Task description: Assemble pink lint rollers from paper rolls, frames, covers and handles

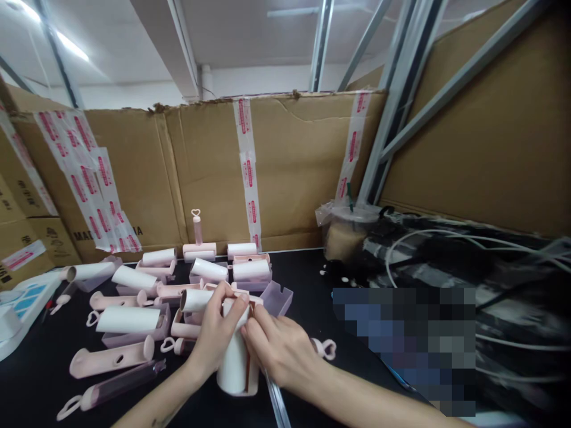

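A white lint roller [232, 362] stands nearly upright in front of me, with a pink holder edge and a brown strip along its right side. My left hand [214, 336] is closed round its upper left part, thumb near the top. My right hand [281, 348] has its fingers bent and pressed against the upper right side, by the brown strip. A clear, shiny strip [277, 398] hangs below my right hand; I cannot tell whether the hand holds it. Just behind my hands lie another white roll [196, 300] and a lilac cover [277, 298].
Several white rolls [129, 320], pink holders [113, 358] and heart-looped handles [120, 383] lie across the black table at left. A lidded drink cup [343, 235] stands at back right, near black plastic and white cables [419, 235]. Cardboard [294, 172] walls the back.
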`<action>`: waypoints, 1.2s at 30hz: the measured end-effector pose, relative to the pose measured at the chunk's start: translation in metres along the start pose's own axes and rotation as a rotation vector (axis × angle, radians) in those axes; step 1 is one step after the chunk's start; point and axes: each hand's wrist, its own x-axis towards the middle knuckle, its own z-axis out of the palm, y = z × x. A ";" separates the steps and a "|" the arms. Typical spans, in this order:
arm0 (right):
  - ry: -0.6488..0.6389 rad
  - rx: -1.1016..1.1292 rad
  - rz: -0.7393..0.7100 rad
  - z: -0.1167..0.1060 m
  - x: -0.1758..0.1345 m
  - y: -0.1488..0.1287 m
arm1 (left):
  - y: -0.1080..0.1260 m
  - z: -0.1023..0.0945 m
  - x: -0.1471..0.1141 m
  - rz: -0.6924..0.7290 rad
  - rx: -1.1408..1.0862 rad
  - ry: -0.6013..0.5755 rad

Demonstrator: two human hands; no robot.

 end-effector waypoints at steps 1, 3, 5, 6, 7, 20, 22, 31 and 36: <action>-0.008 0.003 -0.015 -0.002 -0.001 0.001 | 0.001 0.000 0.000 -0.011 -0.027 0.019; -0.019 0.090 -0.021 -0.010 -0.003 0.006 | 0.003 -0.001 -0.001 -0.025 -0.065 0.020; -0.011 0.297 0.012 -0.022 -0.007 0.017 | 0.006 -0.003 -0.002 -0.068 -0.096 -0.004; 0.015 0.406 0.068 -0.029 -0.008 0.023 | 0.008 -0.004 -0.003 -0.103 -0.118 -0.013; 0.049 0.497 0.154 -0.034 -0.007 0.030 | 0.010 -0.004 -0.004 -0.138 -0.138 -0.022; -0.148 0.836 0.555 -0.019 0.015 0.032 | 0.004 -0.008 -0.001 -0.051 0.060 0.019; -0.124 0.793 0.539 -0.017 0.012 0.039 | 0.003 -0.008 -0.001 -0.072 0.030 0.036; -0.186 0.944 0.628 -0.013 0.016 0.031 | 0.010 0.003 -0.007 -0.076 -0.035 0.151; -0.055 0.910 0.834 -0.041 -0.007 0.048 | 0.015 -0.007 0.000 -0.119 -0.299 0.463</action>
